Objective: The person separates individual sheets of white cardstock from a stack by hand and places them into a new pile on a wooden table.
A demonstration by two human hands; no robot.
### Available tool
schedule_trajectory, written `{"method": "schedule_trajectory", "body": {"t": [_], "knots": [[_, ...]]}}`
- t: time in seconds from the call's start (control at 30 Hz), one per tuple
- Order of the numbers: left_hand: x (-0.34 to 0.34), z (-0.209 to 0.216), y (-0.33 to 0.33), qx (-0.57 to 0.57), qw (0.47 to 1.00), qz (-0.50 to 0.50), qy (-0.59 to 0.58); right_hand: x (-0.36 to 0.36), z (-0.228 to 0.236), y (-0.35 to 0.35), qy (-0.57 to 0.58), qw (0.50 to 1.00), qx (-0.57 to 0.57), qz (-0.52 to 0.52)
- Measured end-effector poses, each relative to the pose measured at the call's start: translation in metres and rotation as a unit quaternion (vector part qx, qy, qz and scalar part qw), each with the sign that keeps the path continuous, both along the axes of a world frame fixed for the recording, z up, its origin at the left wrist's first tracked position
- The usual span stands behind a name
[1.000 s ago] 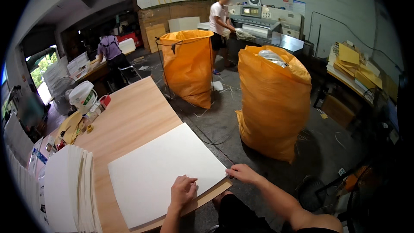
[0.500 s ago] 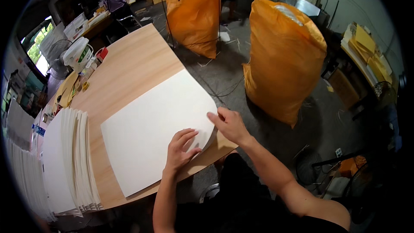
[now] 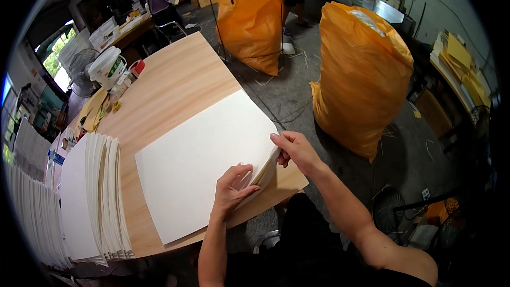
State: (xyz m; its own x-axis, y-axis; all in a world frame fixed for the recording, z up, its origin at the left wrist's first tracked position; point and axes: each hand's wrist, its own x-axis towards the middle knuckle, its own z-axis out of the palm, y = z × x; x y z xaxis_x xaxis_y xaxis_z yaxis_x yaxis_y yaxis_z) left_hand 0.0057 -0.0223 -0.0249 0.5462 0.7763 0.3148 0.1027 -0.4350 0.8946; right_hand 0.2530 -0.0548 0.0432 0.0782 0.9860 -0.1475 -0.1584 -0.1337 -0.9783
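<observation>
A large white sheet stack [image 3: 202, 162], thin and paper-like, lies at the near end of the wooden table. Its near right edge is bent up, showing a yellowish layer beneath the white. My right hand [image 3: 298, 151] pinches the right corner, thumb on top and fingers curled underneath. At the near edge, my left hand [image 3: 232, 188] rests with its fingers over the top sheet and its thumb held apart along the lifted edge. How many layers the right hand holds cannot be made out.
Upright stacks of white boards [image 3: 87, 196] fill the table's left end. Beyond them are a white bucket [image 3: 106, 68], a fan [image 3: 79, 72] and yellow tape [image 3: 116, 106]. Two orange sacks [image 3: 361, 79] stand on the floor past the table [image 3: 183, 82]. Two people are farther back.
My right hand has curled its fingers under the corner, and the near right edge now stands higher. The left thumb has stretched along that edge. The view has shifted slightly.
</observation>
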Motion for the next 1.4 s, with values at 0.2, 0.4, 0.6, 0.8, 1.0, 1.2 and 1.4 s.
{"method": "schedule_trajectory", "body": {"t": [0.2,0.4,0.6,0.8,1.0,1.2,1.4], "knots": [[0.001,0.004,-0.003,-0.046,0.999,-0.005,0.009,-0.004,0.001,-0.001,-0.014,1.000,0.018,-0.016],[0.003,0.000,-0.004,-0.137,0.988,-0.016,-0.075,-0.011,-0.002,-0.007,-0.278,0.956,0.059,-0.070],[-0.005,-0.005,-0.001,-0.028,1.000,-0.010,-0.006,-0.010,-0.005,0.007,-0.174,0.983,0.037,-0.045],[0.006,0.009,-0.008,0.036,0.999,-0.010,0.008,-0.004,0.002,0.006,0.029,0.999,-0.011,-0.008],[0.002,-0.005,-0.003,-0.006,0.998,-0.029,-0.052,-0.005,0.005,0.005,-0.001,1.000,0.005,-0.004],[0.016,0.008,-0.020,-0.088,0.983,0.124,-0.106,-0.015,-0.008,0.002,-0.349,0.928,0.098,-0.086],[0.006,0.007,-0.008,0.061,0.998,-0.006,0.000,-0.008,-0.002,0.009,0.023,1.000,0.019,-0.010]]}}
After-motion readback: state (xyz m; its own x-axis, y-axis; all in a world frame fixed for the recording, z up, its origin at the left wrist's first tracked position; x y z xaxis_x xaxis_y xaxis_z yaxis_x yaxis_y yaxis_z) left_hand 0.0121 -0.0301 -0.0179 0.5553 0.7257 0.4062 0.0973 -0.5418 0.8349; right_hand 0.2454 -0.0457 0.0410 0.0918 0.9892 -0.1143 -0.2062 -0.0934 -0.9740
